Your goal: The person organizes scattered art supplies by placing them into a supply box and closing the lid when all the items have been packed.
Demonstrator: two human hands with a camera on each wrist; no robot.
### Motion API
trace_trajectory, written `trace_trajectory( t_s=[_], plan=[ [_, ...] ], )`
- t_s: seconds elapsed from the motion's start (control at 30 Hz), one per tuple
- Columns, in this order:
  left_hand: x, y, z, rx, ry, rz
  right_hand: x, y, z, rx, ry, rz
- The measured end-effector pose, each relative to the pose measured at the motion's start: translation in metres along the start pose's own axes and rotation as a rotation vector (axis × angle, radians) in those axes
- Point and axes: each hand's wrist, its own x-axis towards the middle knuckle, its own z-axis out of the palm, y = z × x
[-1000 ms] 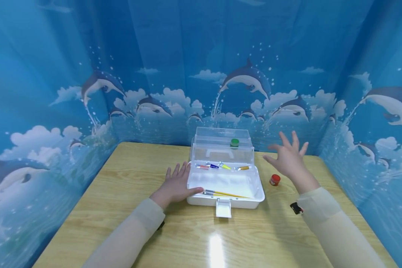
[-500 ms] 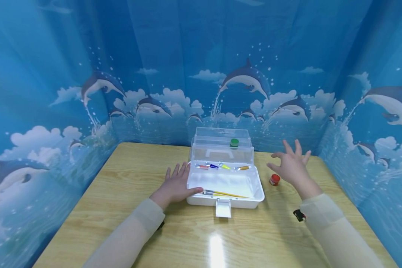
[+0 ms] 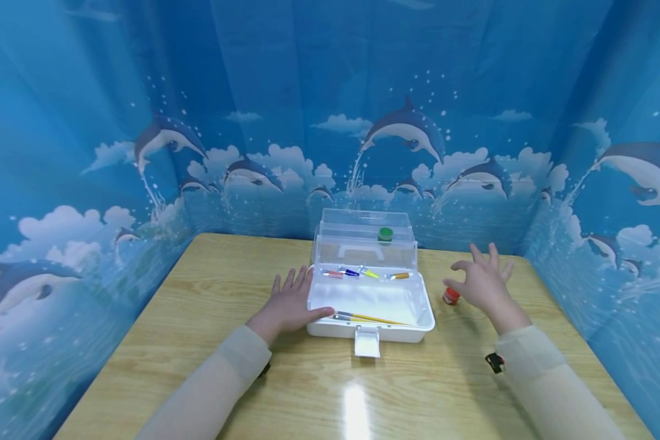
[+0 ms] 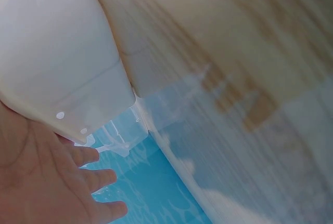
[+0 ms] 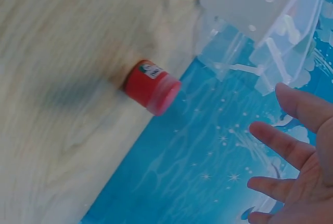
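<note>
A white box (image 3: 426, 305) with a clear lid (image 3: 357, 235) folded back stands at the middle of the table. My left hand (image 3: 288, 305) rests on its left rim, fingers straight and thumb over the front corner. Above a small red paint jar (image 3: 451, 297) hovers my right hand (image 3: 485, 282), fingers spread and nothing held. In the right wrist view the jar (image 5: 151, 87) stands upright on the wood, apart from the fingertips. Inside the box lie yellow-handled paintbrushes (image 3: 371, 319) along the front and several short coloured tubes (image 3: 352, 272) along the back.
A green-lidded jar (image 3: 385, 234) shows at the clear lid. The box's white latch (image 3: 367, 342) hangs down in front. The wooden table (image 3: 308, 391) ends at a blue dolphin curtain (image 3: 264, 91) behind and on both sides.
My right hand has moved down and slightly to the right, toward the red paint jar, and now partly overlaps its top. My left hand and the box stay put.
</note>
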Motion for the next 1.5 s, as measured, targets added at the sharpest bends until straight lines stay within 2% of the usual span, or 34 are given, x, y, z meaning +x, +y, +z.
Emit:
trace_trajectory(
  t_s=[0.37, 0.53, 0.97, 1.33, 1.5],
  plan=[
    [-0.002, 0.002, -0.003, -0.006, -0.008, -0.008, 0.0, 0.016, 0.013, 0.013, -0.07, 0.009],
    [-0.002, 0.003, -0.003, 0.001, -0.01, -0.012, 0.003, 0.021, 0.019, 0.013, -0.1, 0.042],
    [-0.006, 0.002, -0.004, 0.02, 0.001, 0.013, 0.009, 0.037, 0.033, 0.001, -0.171, 0.088],
    [-0.005, 0.003, -0.005, 0.024, 0.001, 0.012, 0.013, 0.037, 0.037, -0.002, -0.172, 0.065],
    [-0.006, 0.003, -0.006, 0.019, -0.007, 0.006, 0.015, 0.034, 0.038, -0.018, -0.21, 0.076]
  ],
)
